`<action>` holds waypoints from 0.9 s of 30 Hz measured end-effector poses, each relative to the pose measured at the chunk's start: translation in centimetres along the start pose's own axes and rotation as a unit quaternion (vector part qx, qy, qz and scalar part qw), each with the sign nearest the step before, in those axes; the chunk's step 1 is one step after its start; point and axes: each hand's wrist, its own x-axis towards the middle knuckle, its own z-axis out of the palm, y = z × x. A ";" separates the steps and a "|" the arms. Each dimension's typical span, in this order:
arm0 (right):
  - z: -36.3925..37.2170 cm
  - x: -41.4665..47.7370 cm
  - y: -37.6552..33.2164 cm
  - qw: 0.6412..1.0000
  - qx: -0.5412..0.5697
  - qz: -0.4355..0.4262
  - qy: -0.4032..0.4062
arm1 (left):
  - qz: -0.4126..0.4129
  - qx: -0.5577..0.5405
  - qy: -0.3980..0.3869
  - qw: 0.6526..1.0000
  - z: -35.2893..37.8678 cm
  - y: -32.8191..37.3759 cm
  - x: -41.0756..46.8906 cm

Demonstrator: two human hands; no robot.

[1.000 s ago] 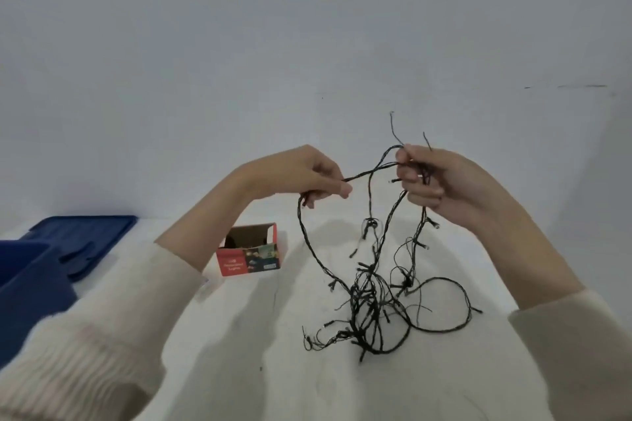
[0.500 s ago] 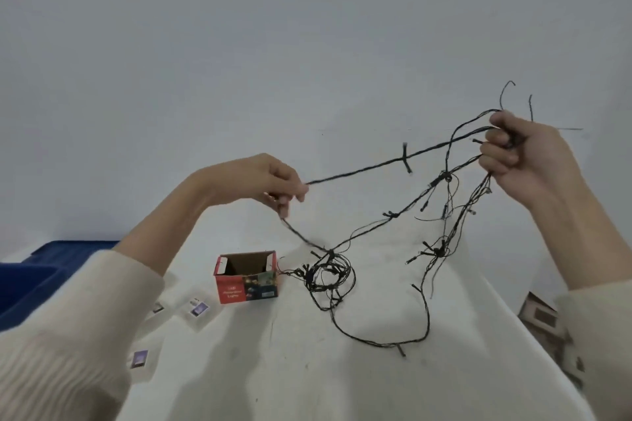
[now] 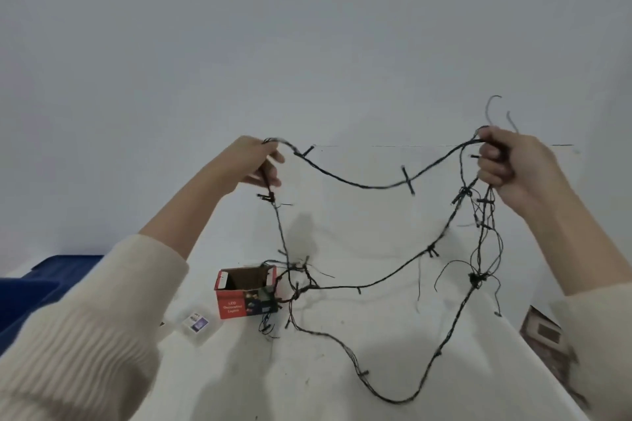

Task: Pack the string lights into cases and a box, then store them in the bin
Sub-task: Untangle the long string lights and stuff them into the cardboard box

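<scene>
left hand (image 3: 254, 164) grip: fingers curled round the string lights (image 3: 359, 185); the strand goes over the top of the hand and drops out below it
right hand (image 3: 513, 171) grip: clenched on a bunch of several strands, two loose wire ends sticking up above the fist
both hands up above the counter (image 3: 307, 386), well apart, one strand sagging between them
rest of the lights hangs in loops; lowest loop seems to lie on the counter, contact hard to tell
small tangle just beside the open box (image 3: 244, 304), on its right; touching or not is unclear
box upright, red front, "LED" readable, rest of print blurred
clear case (image 3: 198, 323) flat on the counter, left of the box, near it
blue bin (image 3: 41, 287) cut off at left edge, partly behind the left sleeve (image 3: 85, 335)
brown thing (image 3: 547, 335) at right, blurred, half hidden by the right sleeve (image 3: 602, 335), can't identify
</scene>
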 end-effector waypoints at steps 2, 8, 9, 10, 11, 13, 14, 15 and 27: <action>0.5 0.1 0.1 1.000 -0.013 0.000 -0.007 | 0.048 0.043 0.054 0.996 0.1 2.1 -0.1; 0.7 -0.5 -0.5 0.957 -0.288 0.017 0.008 | 0.049 0.169 0.023 0.984 -1.8 5.2 -0.6; 1.5 -0.9 -0.3 0.940 -0.339 0.019 -0.024 | 0.037 0.155 -0.021 0.987 -1.4 6.0 -1.0; 2.5 -1.4 -0.1 0.932 -0.358 0.009 -0.056 | 0.045 0.161 -0.044 0.985 -0.7 6.7 -1.2; 3.7 -2.0 -0.1 0.935 -0.343 -0.001 -0.092 | 0.067 0.173 -0.055 0.981 0.2 7.3 -1.4; 6.2 -3.0 -0.2 0.958 -0.214 0.015 -0.189 | 0.103 0.198 -0.074 0.972 2.3 8.2 -1.9; 7.4 -3.4 -0.2 0.961 -0.135 0.042 -0.236 | 0.118 0.200 -0.081 0.969 3.2 8.5 -2.0; 8.5 -3.8 -0.2 0.956 -0.079 0.066 -0.275 | 0.132 0.196 -0.083 0.968 4.0 8.9 -2.1; 7.8 -1.9 -1.8 0.976 0.109 0.044 -0.183 | 0.168 0.313 0.028 0.934 3.0 0.7 -0.5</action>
